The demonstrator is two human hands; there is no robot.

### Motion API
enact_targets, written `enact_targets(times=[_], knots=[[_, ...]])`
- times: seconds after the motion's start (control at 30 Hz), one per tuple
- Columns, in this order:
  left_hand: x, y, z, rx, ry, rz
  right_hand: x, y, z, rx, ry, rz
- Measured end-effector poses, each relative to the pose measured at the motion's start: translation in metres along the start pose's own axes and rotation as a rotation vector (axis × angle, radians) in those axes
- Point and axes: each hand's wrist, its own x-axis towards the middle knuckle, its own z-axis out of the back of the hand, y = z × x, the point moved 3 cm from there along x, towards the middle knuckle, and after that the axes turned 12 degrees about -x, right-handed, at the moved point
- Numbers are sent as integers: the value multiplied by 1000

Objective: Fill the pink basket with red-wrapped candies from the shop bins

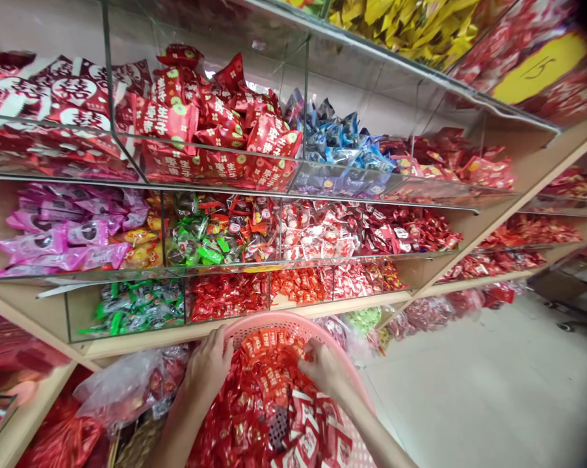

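Observation:
A pink perforated basket [344,354] stands at the bottom centre, holding many small red and orange wrapped packets [239,390] and some red-and-white ones [305,432]. My left hand [210,359] is at the basket's upper left rim, its fingers curled over the edge. Inside the right part of the basket, my right hand [320,364] is bent over the orange packets, fingers curled; whether a packet is between them is hidden. Part of the basket's dark perforated bottom shows among the packets.
Wooden shelves [488,240] with clear dividers hold wrapped sweets in several compartments. Just beyond the basket runs the lowest shelf edge [142,342]. Plastic bags [127,387] lie beneath at left, more at right. Pale floor [469,383] shows at right. A yellow tag [541,68] hangs top right.

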Motion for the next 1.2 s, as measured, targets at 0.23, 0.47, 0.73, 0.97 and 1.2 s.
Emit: enact_targets(times=[0.23,0.47,0.73,0.97,1.2], knots=[[1,-1,0,17,3,-3,-32,9,-48,-186,115,-45],[1,0,0,4,8,2,-21,7,-61,-152,128,-99],[0,2,-2,-5,2,-22,-16,17,-65,-275,118,-79],[0,0,1,27,5,-10,-20,22,-67,-316,156,-51],[0,-1,1,23,8,-20,-23,20,-64,-322,117,-28]])
